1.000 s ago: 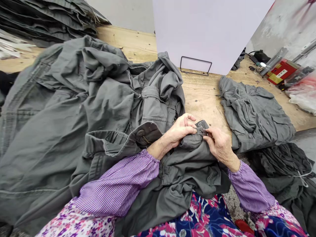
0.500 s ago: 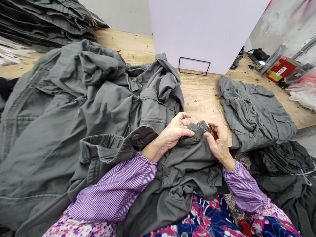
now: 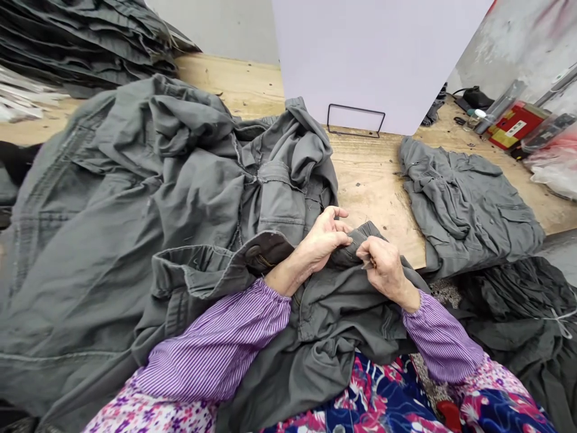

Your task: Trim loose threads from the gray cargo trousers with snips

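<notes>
Bare wood on the table separates 2 garment heaps; the white board blocks behind.

The grey garment, apparently trousers, lies rumpled over the lap, its seamed upper edge raised.

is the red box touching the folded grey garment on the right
Apart: the head view shows bare wooden table between the red box and the folded grey garment.

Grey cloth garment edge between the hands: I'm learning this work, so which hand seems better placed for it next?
Right, probably: the right hand is closed around a small, mostly hidden object at the garment edge, while the left hand pinches the cloth.
</notes>
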The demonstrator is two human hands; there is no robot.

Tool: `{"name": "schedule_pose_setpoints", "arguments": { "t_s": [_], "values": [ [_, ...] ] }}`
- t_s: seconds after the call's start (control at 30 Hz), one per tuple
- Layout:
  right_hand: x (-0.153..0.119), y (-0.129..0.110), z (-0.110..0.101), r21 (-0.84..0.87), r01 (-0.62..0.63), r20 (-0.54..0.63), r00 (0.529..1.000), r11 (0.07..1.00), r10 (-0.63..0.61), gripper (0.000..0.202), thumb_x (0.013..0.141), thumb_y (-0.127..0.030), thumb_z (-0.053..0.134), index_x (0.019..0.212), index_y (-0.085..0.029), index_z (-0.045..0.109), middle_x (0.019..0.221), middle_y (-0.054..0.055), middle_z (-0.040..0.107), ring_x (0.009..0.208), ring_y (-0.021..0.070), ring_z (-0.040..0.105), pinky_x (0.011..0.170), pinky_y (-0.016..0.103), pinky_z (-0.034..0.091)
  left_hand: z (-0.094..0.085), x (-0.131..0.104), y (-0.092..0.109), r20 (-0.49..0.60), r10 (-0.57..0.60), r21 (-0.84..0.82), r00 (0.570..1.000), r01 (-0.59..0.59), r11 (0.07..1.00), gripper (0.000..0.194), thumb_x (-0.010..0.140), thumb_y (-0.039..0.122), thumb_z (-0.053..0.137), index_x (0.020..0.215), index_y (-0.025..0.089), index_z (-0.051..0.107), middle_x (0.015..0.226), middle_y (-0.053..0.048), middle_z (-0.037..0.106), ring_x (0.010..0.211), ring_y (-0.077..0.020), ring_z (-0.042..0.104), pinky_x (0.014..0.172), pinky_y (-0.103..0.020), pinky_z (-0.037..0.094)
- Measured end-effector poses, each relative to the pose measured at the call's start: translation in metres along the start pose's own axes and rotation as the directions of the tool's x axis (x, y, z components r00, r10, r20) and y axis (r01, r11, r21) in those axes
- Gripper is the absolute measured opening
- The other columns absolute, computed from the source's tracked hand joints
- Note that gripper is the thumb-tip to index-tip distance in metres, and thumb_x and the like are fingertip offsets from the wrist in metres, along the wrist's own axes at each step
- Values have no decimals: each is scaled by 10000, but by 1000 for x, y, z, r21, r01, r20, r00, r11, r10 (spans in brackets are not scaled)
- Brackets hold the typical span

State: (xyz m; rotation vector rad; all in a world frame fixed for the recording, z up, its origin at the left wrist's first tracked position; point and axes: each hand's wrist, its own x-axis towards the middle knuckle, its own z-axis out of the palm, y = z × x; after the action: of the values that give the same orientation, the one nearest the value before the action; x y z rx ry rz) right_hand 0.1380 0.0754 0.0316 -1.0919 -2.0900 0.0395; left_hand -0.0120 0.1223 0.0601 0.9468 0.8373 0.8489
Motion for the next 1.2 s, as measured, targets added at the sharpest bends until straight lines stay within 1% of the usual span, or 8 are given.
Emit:
{"name": "schedule_pose_setpoints", "arguments": {
  "t_s": [0.1, 0.17, 0.27, 0.37, 0.57, 0.93, 1.1, 1.2],
  "values": [
    [-11, -6, -9, 146, -20, 72, 997, 989, 10, 192, 728, -15, 372, 699, -200, 413, 631, -13, 455, 577, 122, 440, 543, 239, 346, 1, 0, 0, 0, -12, -18, 1000, 12, 1000, 494, 511, 23, 554, 947, 174, 379, 608, 60, 579, 498, -64, 494, 520, -189, 358],
    [-19, -9, -14, 150, -47, 105, 994, 988, 32, 181, 782, -39, 381, 710, -200, 420, 635, -12, 464, 587, 122, 460, 550, 238, 362, 1, -1, 1, -9, 7, -40, 1000, -7, 999, 478, 521, 35, 560, 940, 175, 377, 612, 59, 578, 505, -68, 499, 529, -193, 369],
    [-28, -8, -18, -7, -130, 64, 989, 991, 131, 39, 862, -185, 453, 888, -180, 481, 716, 20, 529, 616, 144, 503, 565, 258, 410, 1, 0, 2, -51, 46, -95, 998, -50, 994, 460, 525, 44, 566, 927, 173, 383, 628, 57, 574, 532, -72, 517, 559, -200, 385],
    [-30, -2, -16, -216, -191, -19, 981, 957, 192, 222, 900, -298, 437, 1058, -144, 456, 823, 79, 569, 673, 186, 537, 595, 305, 447, 0, 2, 2, -83, 47, -144, 995, -59, 988, 438, 519, 40, 563, 902, 168, 393, 639, 54, 569, 551, -73, 528, 576, -198, 384],
    [-18, 3, -8, -344, -129, 18, 990, 930, 143, 186, 925, -257, 382, 1033, -153, 491, 850, 99, 592, 782, 225, 553, 653, 333, 440, -1, 3, 0, -85, 24, -163, 996, -38, 986, 405, 533, 37, 545, 887, 164, 395, 649, 32, 592, 546, -69, 522, 577, -193, 371],
    [-9, 0, -11, -440, -51, 128, 985, 897, 119, 124, 924, -246, 417, 899, -174, 515, 784, 67, 596, 735, 196, 536, 605, 298, 357, 1, 3, -3, -94, 31, -100, 995, -41, 994, 425, 524, 19, 513, 900, 170, 385, 645, 56, 560, 545, -62, 498, 555, -190, 357],
    [-12, 0, -12, -422, -92, 130, 978, 902, 161, 143, 924, -239, 415, 853, -179, 524, 744, 49, 593, 699, 178, 542, 599, 283, 351, 3, 2, -2, -92, 45, -45, 995, -49, 998, 433, 526, 13, 504, 911, 172, 385, 652, 54, 568, 543, -65, 494, 536, -191, 342],
    [-12, 2, -12, -321, -178, 35, 979, 930, 200, 149, 931, -245, 395, 905, -178, 525, 773, 48, 609, 704, 175, 565, 609, 277, 382, 3, 2, -3, -113, 36, -43, 993, -42, 998, 430, 527, 6, 500, 910, 170, 393, 651, 55, 564, 547, -66, 497, 547, -195, 352]
  ]
}}
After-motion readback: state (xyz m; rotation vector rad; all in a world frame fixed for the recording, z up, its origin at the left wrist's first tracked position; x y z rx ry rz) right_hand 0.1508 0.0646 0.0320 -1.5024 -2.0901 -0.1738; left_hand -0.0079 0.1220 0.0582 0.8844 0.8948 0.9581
